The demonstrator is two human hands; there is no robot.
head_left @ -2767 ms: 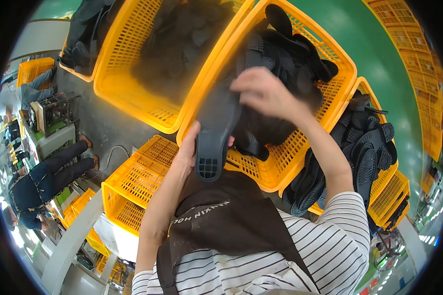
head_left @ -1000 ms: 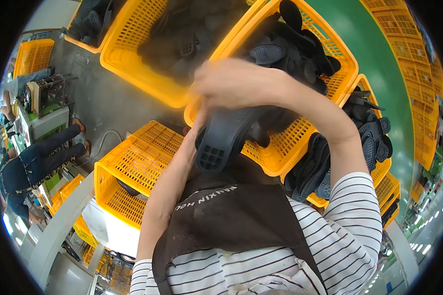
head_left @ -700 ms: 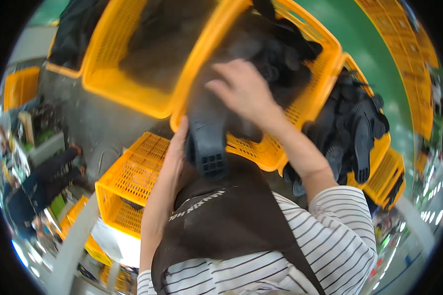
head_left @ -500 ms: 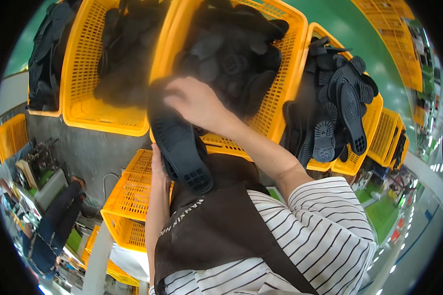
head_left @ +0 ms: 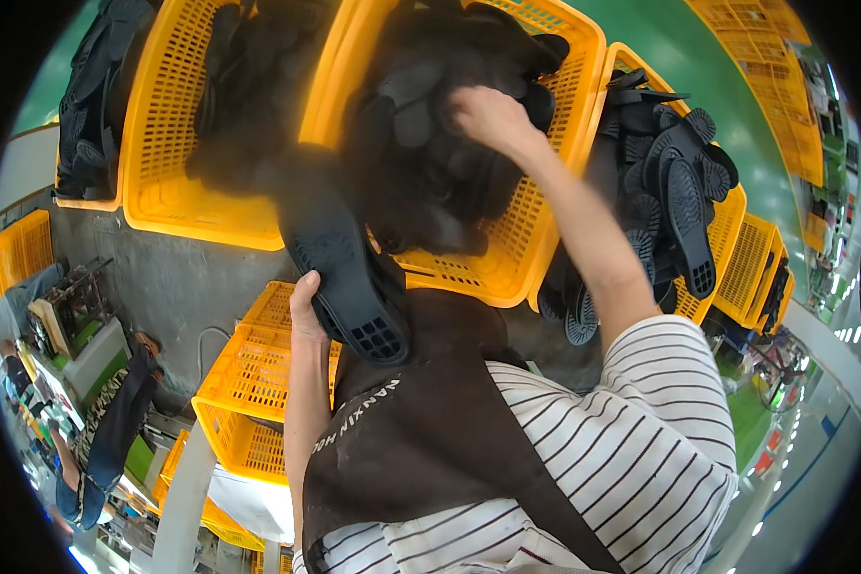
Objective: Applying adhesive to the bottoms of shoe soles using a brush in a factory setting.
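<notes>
My left hand point(head_left: 306, 304) is closed round the side of black shoe soles point(head_left: 340, 263), thumb on top. They tilt in front of my apron, and a second sole edge shows beneath the top one. At the tread's lower end there is a grid of square hollows. My right hand point(head_left: 493, 117) reaches into the middle yellow crate point(head_left: 531, 225), over a heap of black soles point(head_left: 416, 124). Its fingers are curled down among them; their tips and anything in them are hard to make out. Dark blur covers part of the heap.
Another yellow crate point(head_left: 167, 143) of soles stands left of the middle one. A crate piled with soles point(head_left: 684, 215) is on the right. Below my left arm is a yellow crate stack point(head_left: 244, 407). Another person point(head_left: 110, 435) is at the far left.
My right hand has left the held soles and moved up and right into the middle crate. My left hand still grips the soles, which have shifted slightly.
</notes>
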